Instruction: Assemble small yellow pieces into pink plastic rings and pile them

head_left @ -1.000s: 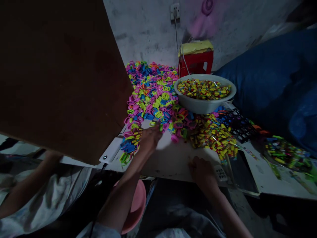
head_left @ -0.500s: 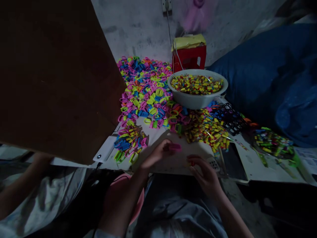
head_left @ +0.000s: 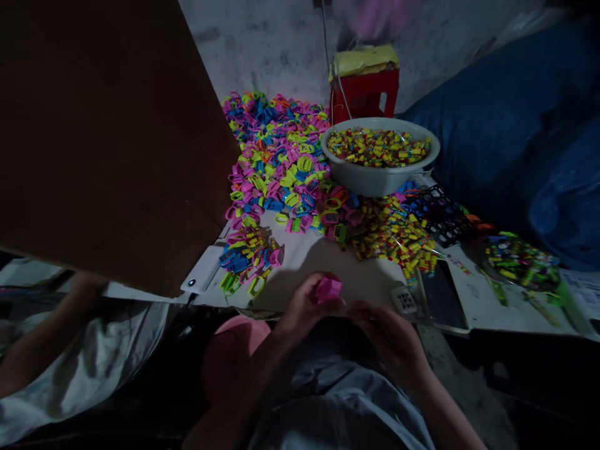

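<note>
My left hand pinches one pink clip at the tabletop edge, right hand curled beside it, can't tell if it grips anything. Bowl looks full-ish, but that loose clip pile is still huge.

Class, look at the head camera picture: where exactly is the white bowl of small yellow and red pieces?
The white bowl sits at the far right of the table, beside the pile of coloured plastic rings and just before the red stool.
</note>
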Action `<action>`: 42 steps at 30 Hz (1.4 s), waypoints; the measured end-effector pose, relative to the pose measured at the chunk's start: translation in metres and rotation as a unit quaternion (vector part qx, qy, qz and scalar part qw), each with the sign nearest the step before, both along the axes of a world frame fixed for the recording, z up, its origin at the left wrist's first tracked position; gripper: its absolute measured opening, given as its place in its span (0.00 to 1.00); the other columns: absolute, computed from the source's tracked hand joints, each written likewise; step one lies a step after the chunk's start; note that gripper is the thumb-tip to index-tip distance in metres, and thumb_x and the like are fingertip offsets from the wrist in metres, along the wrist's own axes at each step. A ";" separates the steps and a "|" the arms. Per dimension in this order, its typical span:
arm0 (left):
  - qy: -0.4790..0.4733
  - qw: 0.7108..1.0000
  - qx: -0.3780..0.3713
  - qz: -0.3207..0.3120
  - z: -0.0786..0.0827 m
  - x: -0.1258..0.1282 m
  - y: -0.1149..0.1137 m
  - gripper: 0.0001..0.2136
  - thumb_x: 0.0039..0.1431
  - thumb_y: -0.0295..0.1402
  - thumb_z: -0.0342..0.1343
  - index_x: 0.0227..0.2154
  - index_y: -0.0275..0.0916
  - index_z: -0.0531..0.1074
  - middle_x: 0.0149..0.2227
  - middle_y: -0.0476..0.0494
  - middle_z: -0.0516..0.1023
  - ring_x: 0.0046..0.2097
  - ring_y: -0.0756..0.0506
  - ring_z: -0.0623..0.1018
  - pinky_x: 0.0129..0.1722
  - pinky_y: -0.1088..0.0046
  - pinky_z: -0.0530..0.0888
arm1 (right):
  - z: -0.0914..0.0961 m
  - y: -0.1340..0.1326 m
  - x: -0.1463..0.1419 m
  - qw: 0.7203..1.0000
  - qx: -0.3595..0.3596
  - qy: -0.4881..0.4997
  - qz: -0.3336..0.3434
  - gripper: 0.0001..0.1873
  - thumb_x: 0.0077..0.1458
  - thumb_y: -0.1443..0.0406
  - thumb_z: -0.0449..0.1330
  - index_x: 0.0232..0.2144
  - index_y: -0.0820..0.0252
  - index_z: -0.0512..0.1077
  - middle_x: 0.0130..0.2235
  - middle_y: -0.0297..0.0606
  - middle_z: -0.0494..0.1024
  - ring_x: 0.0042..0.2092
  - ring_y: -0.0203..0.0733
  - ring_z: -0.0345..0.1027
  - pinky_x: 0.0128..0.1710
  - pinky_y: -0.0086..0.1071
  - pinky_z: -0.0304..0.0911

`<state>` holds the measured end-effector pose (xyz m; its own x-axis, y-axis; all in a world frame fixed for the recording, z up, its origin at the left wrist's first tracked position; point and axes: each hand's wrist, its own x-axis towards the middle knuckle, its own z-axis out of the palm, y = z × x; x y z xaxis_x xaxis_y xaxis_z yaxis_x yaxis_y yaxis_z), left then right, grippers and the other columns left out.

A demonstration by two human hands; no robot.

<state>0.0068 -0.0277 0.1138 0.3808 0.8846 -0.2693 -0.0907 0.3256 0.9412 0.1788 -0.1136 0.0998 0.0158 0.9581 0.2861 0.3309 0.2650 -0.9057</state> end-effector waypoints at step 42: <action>0.098 0.962 -0.061 -0.246 -0.018 -0.003 -0.004 0.34 0.42 0.55 0.66 0.45 0.31 0.78 0.41 0.33 0.82 0.43 0.38 0.81 0.44 0.64 0.76 | -0.003 0.002 0.002 0.929 0.023 -0.364 0.068 0.08 0.64 0.65 0.52 0.33 0.56 0.70 0.28 0.32 0.77 0.29 0.38 0.69 0.31 0.33 0.51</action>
<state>0.0037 -0.0315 0.0958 0.6772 0.5667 -0.4693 0.2781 0.3934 0.8763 0.1811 -0.1111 0.0972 -0.3187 0.9234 0.2140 0.8110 0.3824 -0.4427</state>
